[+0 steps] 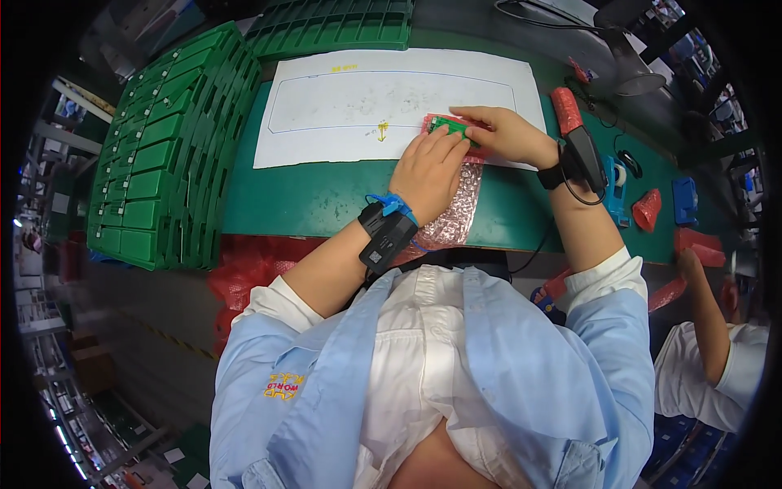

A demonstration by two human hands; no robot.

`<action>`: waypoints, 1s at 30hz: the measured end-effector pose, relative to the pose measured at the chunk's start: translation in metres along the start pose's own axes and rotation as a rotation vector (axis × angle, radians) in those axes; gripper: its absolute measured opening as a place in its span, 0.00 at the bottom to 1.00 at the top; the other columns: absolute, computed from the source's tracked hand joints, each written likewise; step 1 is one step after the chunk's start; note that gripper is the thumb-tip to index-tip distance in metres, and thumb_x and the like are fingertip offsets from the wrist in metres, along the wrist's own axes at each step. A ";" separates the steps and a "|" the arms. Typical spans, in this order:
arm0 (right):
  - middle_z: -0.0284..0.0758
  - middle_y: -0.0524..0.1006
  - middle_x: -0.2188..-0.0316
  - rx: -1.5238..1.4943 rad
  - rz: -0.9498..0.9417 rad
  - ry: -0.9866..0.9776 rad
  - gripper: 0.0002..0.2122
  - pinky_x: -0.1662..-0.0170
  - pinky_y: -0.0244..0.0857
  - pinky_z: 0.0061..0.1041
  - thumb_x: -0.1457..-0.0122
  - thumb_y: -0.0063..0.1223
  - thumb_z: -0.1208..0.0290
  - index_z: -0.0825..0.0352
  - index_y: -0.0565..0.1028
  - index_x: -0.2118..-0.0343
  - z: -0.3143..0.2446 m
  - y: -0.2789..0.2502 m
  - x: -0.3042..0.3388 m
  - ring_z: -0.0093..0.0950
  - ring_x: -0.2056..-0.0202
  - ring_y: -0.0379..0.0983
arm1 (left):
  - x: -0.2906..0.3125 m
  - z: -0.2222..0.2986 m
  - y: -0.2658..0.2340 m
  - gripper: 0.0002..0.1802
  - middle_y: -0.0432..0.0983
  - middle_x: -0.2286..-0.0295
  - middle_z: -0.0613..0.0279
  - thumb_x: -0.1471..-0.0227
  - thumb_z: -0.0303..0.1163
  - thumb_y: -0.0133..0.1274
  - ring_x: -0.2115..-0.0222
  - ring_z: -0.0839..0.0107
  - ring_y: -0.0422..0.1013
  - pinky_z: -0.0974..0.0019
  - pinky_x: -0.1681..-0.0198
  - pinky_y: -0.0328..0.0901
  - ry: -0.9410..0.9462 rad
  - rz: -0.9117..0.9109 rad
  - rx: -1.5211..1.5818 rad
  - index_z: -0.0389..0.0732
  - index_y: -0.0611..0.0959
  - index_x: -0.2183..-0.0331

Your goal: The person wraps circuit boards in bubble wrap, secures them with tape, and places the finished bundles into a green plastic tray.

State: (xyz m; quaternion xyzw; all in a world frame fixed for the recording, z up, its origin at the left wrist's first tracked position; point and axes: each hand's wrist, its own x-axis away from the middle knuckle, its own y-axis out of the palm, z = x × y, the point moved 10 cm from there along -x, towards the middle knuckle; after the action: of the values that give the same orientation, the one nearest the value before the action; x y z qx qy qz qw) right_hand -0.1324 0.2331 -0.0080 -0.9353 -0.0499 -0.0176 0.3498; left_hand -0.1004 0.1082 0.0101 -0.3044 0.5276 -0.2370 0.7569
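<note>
Blue shirt nearest, left hand lays fingers over board on red wrap, grip unclosed, right hand at its edge, grip can't tell, probably steadying it.

Fingers of the left hand and right hand cover the near side of the board; how firmly either grips cannot be told, and the board's parts are too small to make out. The bubble wrap vanishes under the hands. By the tabletop's far left corner, a tray is cut off by the top edge. Beyond the near right corner, a co-worker is cut off too.
</note>
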 end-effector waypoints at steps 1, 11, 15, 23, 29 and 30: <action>0.43 0.77 0.57 -0.001 0.003 0.001 0.22 0.47 0.65 0.28 0.42 0.52 0.76 0.67 0.69 0.42 0.000 -0.001 0.000 0.34 0.54 0.73 | 0.000 0.001 0.000 0.20 0.72 0.53 0.56 0.52 0.28 0.54 0.47 0.57 0.65 0.54 0.44 0.59 0.007 -0.005 -0.003 0.38 0.77 0.54; 0.48 0.75 0.59 0.365 -0.059 -0.009 0.23 0.52 0.66 0.31 0.51 0.61 0.70 0.72 0.72 0.52 -0.019 0.011 -0.003 0.43 0.56 0.72 | 0.023 0.006 -0.004 0.19 0.72 0.52 0.55 0.53 0.27 0.57 0.49 0.54 0.67 0.53 0.44 0.61 -0.047 -0.106 0.092 0.38 0.79 0.55; 0.47 0.74 0.60 0.391 0.070 -0.078 0.21 0.53 0.66 0.32 0.54 0.63 0.71 0.72 0.73 0.56 -0.028 0.013 0.005 0.44 0.57 0.71 | 0.023 0.001 -0.008 0.20 0.70 0.50 0.54 0.53 0.29 0.57 0.46 0.54 0.64 0.52 0.42 0.59 -0.127 -0.126 0.107 0.38 0.79 0.55; 0.46 0.73 0.60 0.400 0.108 -0.092 0.22 0.51 0.66 0.33 0.55 0.66 0.69 0.71 0.73 0.58 -0.026 0.008 0.005 0.44 0.55 0.71 | 0.027 -0.004 -0.001 0.20 0.64 0.44 0.52 0.51 0.33 0.57 0.40 0.53 0.57 0.49 0.39 0.54 -0.109 -0.150 -0.029 0.39 0.79 0.55; 0.44 0.73 0.62 0.372 0.187 -0.133 0.20 0.53 0.67 0.34 0.56 0.66 0.71 0.70 0.73 0.60 -0.030 0.006 0.009 0.44 0.56 0.71 | 0.027 0.000 -0.010 0.20 0.66 0.46 0.52 0.50 0.35 0.56 0.42 0.53 0.59 0.51 0.39 0.55 -0.088 -0.149 -0.052 0.38 0.79 0.55; 0.44 0.73 0.62 0.439 0.243 -0.134 0.19 0.53 0.67 0.35 0.56 0.65 0.72 0.69 0.73 0.60 -0.034 0.002 0.009 0.44 0.57 0.70 | 0.028 0.000 -0.010 0.20 0.66 0.46 0.52 0.50 0.35 0.56 0.42 0.53 0.59 0.51 0.39 0.55 -0.090 -0.151 -0.051 0.38 0.79 0.55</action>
State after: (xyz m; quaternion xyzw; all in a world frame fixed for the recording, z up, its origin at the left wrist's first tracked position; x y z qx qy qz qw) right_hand -0.1228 0.2096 0.0172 -0.8352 0.0371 0.0977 0.5399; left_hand -0.0917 0.0822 -0.0017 -0.3729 0.4744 -0.2659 0.7518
